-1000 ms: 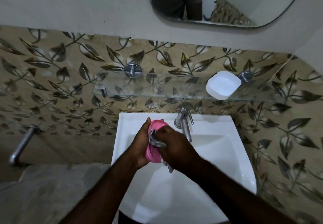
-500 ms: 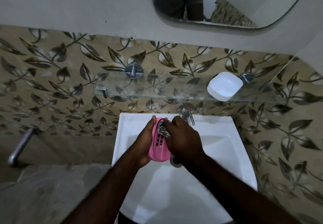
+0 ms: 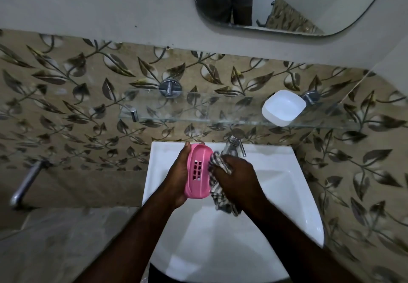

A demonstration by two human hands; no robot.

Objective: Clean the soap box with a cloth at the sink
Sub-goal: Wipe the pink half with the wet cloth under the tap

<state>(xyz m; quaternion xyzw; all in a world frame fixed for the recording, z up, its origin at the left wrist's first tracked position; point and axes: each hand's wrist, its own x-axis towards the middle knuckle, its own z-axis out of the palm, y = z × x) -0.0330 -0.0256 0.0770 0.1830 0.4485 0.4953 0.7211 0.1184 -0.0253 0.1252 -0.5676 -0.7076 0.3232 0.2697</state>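
Note:
A pink slotted soap box tray [image 3: 198, 171] stands on edge above the white sink [image 3: 287, 183], its perforated face turned to me. My left hand [image 3: 177, 179] grips it from the left side, fingertips over its top end. My right hand [image 3: 237, 178] holds a bunched grey checked cloth [image 3: 217, 191] against the tray's right edge; a tail of the cloth hangs below the hand. A white soap box half [image 3: 283, 107] sits on the glass shelf at the right.
A chrome tap [image 3: 234, 144] stands at the back of the sink, just behind my right hand. The glass shelf [image 3: 198, 106] runs along the leaf-patterned wall above. A mirror [image 3: 287, 2] hangs higher up. A metal pipe [image 3: 26, 183] sticks out at the left.
My right hand has slid with the cloth from over the tray's face to its right edge, uncovering the slots. The tray has turned more toward me in my left hand.

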